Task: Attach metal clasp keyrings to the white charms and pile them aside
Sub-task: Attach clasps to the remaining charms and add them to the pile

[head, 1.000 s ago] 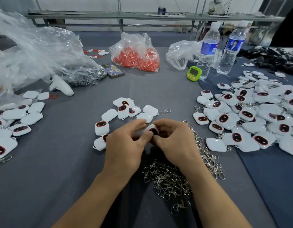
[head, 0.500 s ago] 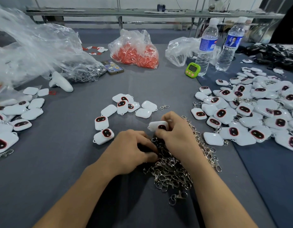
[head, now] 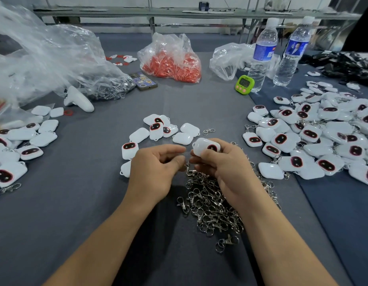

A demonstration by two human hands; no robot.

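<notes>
Near the middle of the table (head: 75,213): white charm (head: 206,146) in the right hand (head: 224,170), just above the far edge of the keyring heap (head: 212,209).
Right grip: thumb and fingers curled round the charm.
Left grip: left hand (head: 154,172) pinches what looks like one clasp (head: 188,167), small and half hidden.
Key relation: charm lies just right and slightly far of the clasp, long axis left-right, nearly touching.
Pose: backs of hands up, fingertips facing.

White charms (head: 309,133) with red-ringed dark faces, silver clasps (head: 212,209), grey cloth (head: 75,203), lime-green timer (head: 244,84), orange-red bagged pieces (head: 172,67)
</notes>
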